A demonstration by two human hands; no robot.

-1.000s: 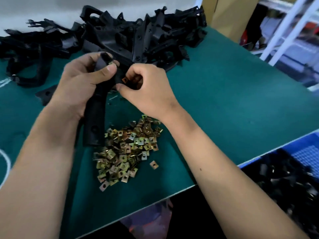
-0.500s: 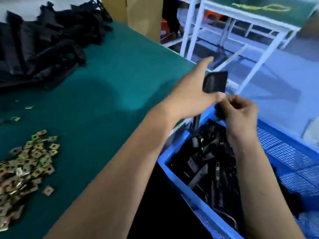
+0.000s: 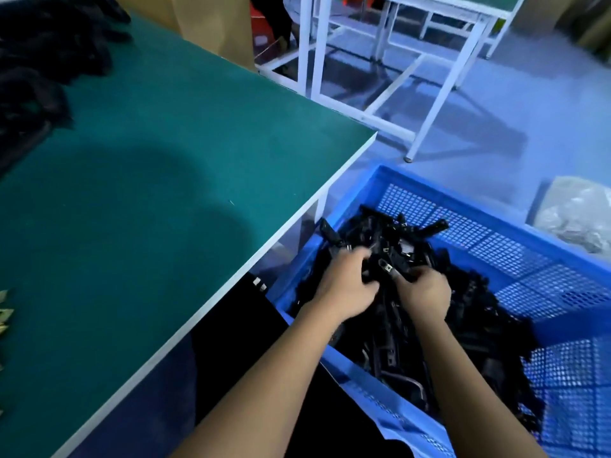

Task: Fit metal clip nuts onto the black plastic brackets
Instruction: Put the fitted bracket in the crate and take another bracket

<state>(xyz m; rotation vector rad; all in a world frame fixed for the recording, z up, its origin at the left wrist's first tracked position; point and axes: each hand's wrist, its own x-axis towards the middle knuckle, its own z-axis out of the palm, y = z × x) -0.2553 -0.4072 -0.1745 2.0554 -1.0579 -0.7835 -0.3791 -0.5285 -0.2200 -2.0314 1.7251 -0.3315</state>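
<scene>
Both my hands are down inside the blue crate (image 3: 469, 203), on top of its heap of black brackets (image 3: 479, 312). My left hand (image 3: 345, 287) and my right hand (image 3: 426, 290) each curl their fingers round the same black bracket (image 3: 385, 266), which lies between them and shows a small metal clip nut. Motion blurs the fingertips. A few brass clip nuts (image 3: 5, 314) show at the far left edge of the green table (image 3: 172, 153). A pile of loose black brackets (image 3: 36, 64) lies at the table's back left.
The crate stands on the floor to the right of the table's white edge. Behind it is a white metal table frame (image 3: 314, 51). A cardboard box (image 3: 205, 21) stands past the table's far edge. A grey plastic bag (image 3: 578, 216) lies on the floor at right.
My hands have gone from the table to the right and down into the crate with the bracket. Half a second ago they held it above the crate; now it is on the heap.
</scene>
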